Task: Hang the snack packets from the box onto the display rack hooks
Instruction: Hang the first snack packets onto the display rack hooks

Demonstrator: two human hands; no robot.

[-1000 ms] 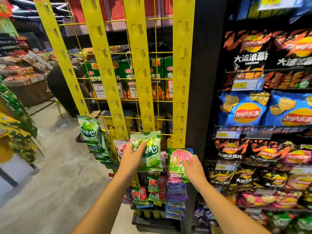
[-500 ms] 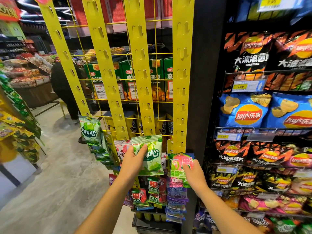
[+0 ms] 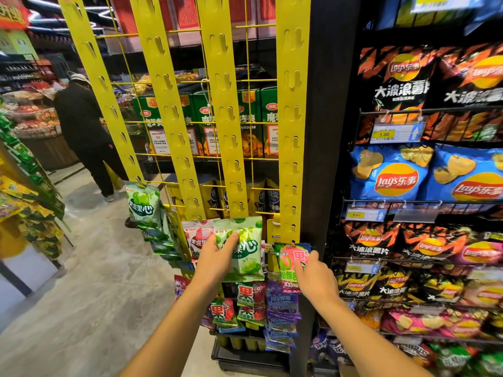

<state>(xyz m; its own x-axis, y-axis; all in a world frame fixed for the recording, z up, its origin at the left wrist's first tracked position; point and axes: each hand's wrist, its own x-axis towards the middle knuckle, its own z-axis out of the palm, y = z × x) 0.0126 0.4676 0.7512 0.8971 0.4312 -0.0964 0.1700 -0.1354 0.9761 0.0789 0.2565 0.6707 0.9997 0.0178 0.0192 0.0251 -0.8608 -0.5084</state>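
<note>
1. Head view: the yellow rack (image 3: 292, 131) fills the middle. Its four hook strips are bare above and loaded only at the bottom (the box of packets is out of view).
2. A shopper in a dark coat (image 3: 81, 123) now stands in full view in the left aisle. A second ago only a dark shape showed there, so the camera has swung a little, and the rack itself has not moved.
3. The green packet (image 3: 247, 257) has its top edge at the foot of the third strip, much as before, so I judge it not yet hooked.
4. The pink packet (image 3: 290, 263) meets the foot of the fourth strip, also barely shifted, and it looks caught on a hook there.
5. The left hand (image 3: 217, 262) grips the green packet, thumb across its face (fingers hidden behind).
6. The right hand (image 3: 318, 281) lies on the pink packet's right side; whether it pinches I cannot tell.
</note>
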